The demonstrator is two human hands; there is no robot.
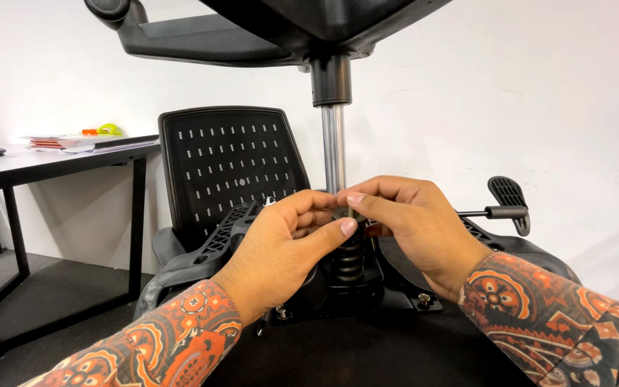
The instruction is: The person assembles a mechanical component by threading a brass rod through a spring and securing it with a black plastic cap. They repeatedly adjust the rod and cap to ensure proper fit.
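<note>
1. A shiny metal pole (pixel 334 147) stands straight up from the bottom of an upside-down office chair. Both hands meet around the low end of this pole.
2. The left hand (pixel 281 247) curls its fingers (pixel 309 208) around the pole from one side. Its thumb sticks out toward the other hand.
3. The right hand (pixel 413 222) pinches something small right at the pole with its fingertips (pixel 356 197). I cannot tell what the small thing is, because the fingers hide it.
4. Just under the fingers sits a black spring (pixel 349 258) with fat rings. It goes around the pole.
5. The pole looks hard, smooth and maybe slippery. It looks heavy too, so it is best held low down, near the spring, with both hands.
6. Under the spring is a black metal plate (pixel 402 294) with a bolt (pixel 424 299) near the right wrist.
7. Beyond the right fingers, a black lever (pixel 506 208) pokes out sideways.
8. Behind the left fingers stands a black chair back (pixel 231 168) with little holes.
9. High above the fingers is the chair's leg base (pixel 252 32).
10. Far off past the left hand is a desk (pixel 51 158) with papers.
</note>
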